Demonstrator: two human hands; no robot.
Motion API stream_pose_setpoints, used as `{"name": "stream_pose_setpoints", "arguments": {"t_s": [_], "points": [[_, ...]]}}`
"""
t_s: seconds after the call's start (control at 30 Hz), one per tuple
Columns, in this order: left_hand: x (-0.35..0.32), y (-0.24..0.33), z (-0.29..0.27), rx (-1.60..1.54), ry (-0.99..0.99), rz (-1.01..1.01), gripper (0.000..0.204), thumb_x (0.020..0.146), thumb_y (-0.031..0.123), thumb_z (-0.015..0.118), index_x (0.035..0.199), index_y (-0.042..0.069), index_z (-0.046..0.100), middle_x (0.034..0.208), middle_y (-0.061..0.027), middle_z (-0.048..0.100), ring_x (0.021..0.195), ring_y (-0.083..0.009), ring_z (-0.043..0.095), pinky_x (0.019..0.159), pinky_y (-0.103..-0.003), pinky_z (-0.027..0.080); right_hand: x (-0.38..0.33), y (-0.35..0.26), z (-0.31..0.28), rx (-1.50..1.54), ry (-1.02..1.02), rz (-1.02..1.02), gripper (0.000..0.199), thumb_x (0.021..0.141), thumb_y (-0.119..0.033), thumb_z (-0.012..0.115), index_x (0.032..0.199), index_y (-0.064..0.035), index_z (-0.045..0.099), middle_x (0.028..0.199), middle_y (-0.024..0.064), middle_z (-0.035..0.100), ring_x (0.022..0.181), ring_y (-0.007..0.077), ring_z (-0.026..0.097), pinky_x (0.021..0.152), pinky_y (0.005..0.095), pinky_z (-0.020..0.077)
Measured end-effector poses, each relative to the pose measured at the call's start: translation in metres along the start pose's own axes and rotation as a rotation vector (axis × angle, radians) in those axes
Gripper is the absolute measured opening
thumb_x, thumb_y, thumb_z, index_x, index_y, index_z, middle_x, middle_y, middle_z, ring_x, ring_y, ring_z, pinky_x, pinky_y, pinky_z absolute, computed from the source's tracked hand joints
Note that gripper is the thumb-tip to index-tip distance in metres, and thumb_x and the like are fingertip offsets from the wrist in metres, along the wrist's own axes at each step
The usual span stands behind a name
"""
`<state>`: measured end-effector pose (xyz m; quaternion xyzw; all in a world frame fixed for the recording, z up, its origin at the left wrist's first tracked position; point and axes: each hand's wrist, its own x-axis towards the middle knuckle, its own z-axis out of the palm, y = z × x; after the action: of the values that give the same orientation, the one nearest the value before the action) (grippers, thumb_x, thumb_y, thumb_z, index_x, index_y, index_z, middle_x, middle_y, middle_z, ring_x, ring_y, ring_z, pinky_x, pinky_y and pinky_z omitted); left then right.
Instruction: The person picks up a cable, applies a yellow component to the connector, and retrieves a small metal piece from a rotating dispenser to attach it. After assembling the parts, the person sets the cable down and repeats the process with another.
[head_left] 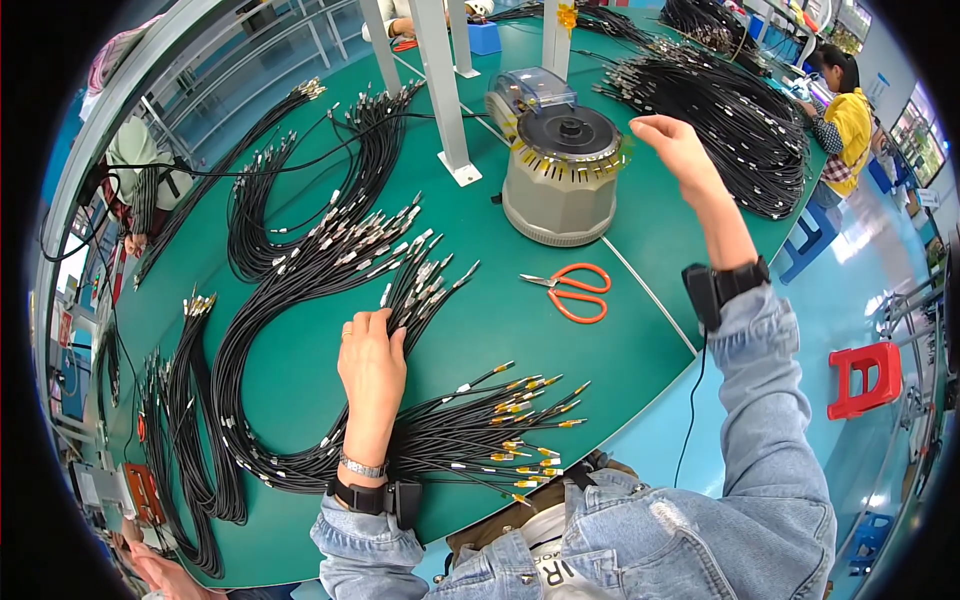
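My left hand (372, 362) is closed over black cables (425, 300) near their white-tagged ends; its fingertips are partly hidden. My right hand (675, 150) is raised just right of a round tape dispenser (562, 190), with its fingers pinched together. Whatever the pinch may hold is too small to make out. Short yellow tape pieces (560, 168) stick out around the dispenser's black top. Below my left hand, a fan of cable ends (515, 410) with yellow and white tags spreads toward my body. Orange-handled scissors (580, 293) lie on the green table (500, 335), in front of the dispenser.
More black cable bundles (270, 215) lie at the left, and a large pile (710, 120) sits at the back right. A white metal post (445, 100) stands behind the scissors. A red stool (865, 380) is on the floor at right. Other people (850, 125) sit around the table.
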<state>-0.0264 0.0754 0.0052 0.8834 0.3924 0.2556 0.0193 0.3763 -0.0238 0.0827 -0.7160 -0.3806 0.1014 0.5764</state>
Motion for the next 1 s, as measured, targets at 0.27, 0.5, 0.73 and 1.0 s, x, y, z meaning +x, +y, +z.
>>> {"name": "stream_pose_setpoints", "arguments": {"t_s": [0.27,0.5,0.73,1.0], "points": [[0.003,-0.004,-0.004,-0.076,-0.126,-0.163,0.01,0.078,0.01,0.064,0.08,0.003,0.057,0.076,-0.0093,0.057,0.076,-0.0279,0.057,0.066,-0.039,0.046,0.03,0.001,-0.008,-0.059,-0.351,0.29,0.016,0.082,-0.024,0.065,0.086,-0.0085,0.064,0.082,-0.0026,0.058,0.079,0.0085,0.049,0.073,0.0264,0.0367],[0.008,0.0,-0.012,-0.272,-0.037,-0.165,0.009,0.079,0.008,0.064,0.081,0.002,0.058,0.077,-0.0093,0.06,0.068,-0.0236,0.058,0.058,-0.034,0.046,0.027,-0.02,-0.013,0.061,-0.245,0.217,0.014,0.083,-0.022,0.063,0.083,-0.0088,0.062,0.079,-0.0036,0.055,0.075,0.0071,0.047,0.07,0.0249,0.0363],[0.004,0.02,-0.023,-0.592,-0.054,-0.149,0.01,0.079,0.007,0.066,0.084,0.0,0.061,0.077,-0.0092,0.064,0.058,-0.018,0.059,0.054,-0.026,0.045,-0.059,-0.058,0.019,0.566,-0.289,-0.035,0.014,0.088,-0.018,0.057,0.087,-0.0049,0.057,0.08,-0.0008,0.055,0.073,0.0075,0.048,0.069,0.0226,0.0369],[-0.005,0.054,-0.03,-0.654,-0.045,0.019,0.006,0.08,0.001,0.063,0.085,-0.002,0.062,0.069,-0.0041,0.061,0.059,-0.0061,0.053,0.052,-0.021,0.042,-0.193,-0.066,0.097,0.757,-0.329,0.272,0.008,0.085,-0.008,0.059,0.088,-0.0018,0.056,0.082,0.0,0.054,0.077,0.008,0.05,0.072,0.0226,0.0405]]}}
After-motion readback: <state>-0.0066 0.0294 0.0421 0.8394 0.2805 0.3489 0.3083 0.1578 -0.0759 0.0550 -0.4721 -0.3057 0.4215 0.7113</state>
